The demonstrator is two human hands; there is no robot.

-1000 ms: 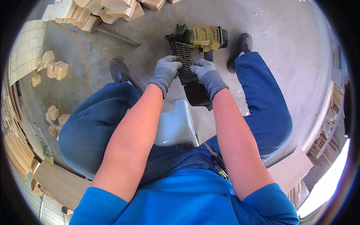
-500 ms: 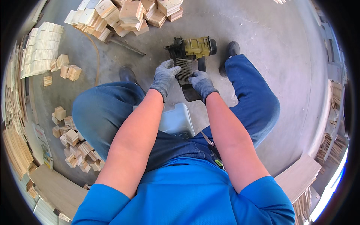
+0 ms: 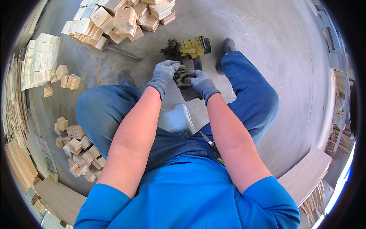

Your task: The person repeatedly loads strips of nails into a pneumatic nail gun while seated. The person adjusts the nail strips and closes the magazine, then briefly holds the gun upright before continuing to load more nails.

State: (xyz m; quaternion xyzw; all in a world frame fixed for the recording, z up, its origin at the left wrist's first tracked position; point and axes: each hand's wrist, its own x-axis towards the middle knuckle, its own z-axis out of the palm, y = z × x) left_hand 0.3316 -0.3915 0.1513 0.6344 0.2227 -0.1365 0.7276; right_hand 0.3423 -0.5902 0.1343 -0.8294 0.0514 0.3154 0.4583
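My left hand (image 3: 163,77), in a grey knit glove, pinches the left side of a strip of collated nails (image 3: 182,75). On its right side the same strip is gripped by the gloved fingers of my right hand (image 3: 204,84). The nails lie side by side between the two hands. Just beyond them, a nail gun (image 3: 192,47) with an olive-yellow body and black ends lies on the floor between my feet. Its black lower part (image 3: 190,93), below the nails, is partly covered by my right hand.
A pale plastic stool or box (image 3: 178,118) shows between my thighs. Stacked wooden blocks (image 3: 126,19) stand at the far left, near a dark bar (image 3: 125,53) and a thin hose (image 3: 95,63). More blocks (image 3: 78,149) lie left of my leg. Boards (image 3: 307,175) lie at the right.
The nail strip now hangs more plainly between my fingers, tilted differently. Both hands keep hold of it. The whole view has shifted slightly, and the nail gun appears a little further left.
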